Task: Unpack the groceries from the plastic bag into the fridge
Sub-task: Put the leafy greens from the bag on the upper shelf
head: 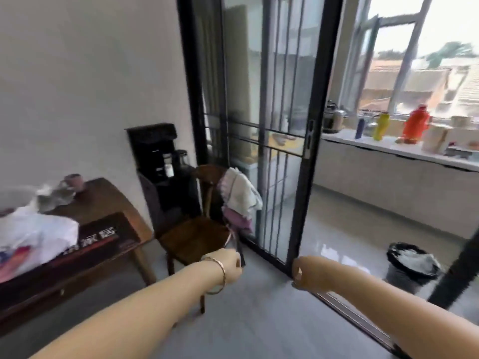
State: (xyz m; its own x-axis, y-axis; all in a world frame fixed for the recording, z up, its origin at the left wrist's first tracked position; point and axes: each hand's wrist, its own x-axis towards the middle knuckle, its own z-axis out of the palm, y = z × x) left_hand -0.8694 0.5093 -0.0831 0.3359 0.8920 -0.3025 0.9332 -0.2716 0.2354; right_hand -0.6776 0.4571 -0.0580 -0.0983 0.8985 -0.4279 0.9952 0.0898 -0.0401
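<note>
A white plastic bag (39,237) with coloured print lies on the dark wooden table (108,203) at the left. No fridge is in view. My left hand (230,265), with a bracelet on its wrist, reaches forward in front of a wooden chair (197,237). Its fingers are curled and hidden behind the back of the hand. A thin dark strip shows just past the knuckles, and blur hides whether the hand holds it. My right hand (303,273) hangs loosely curled near the foot of the sliding door frame (305,193) and holds nothing.
Cloths (241,198) hang over the chair back. A black water dispenser (160,167) stands against the wall. Beyond the open glass sliding door are a kitchen counter (388,149) with bottles and a black-lined bin (412,263). The door track (344,309) crosses the grey floor.
</note>
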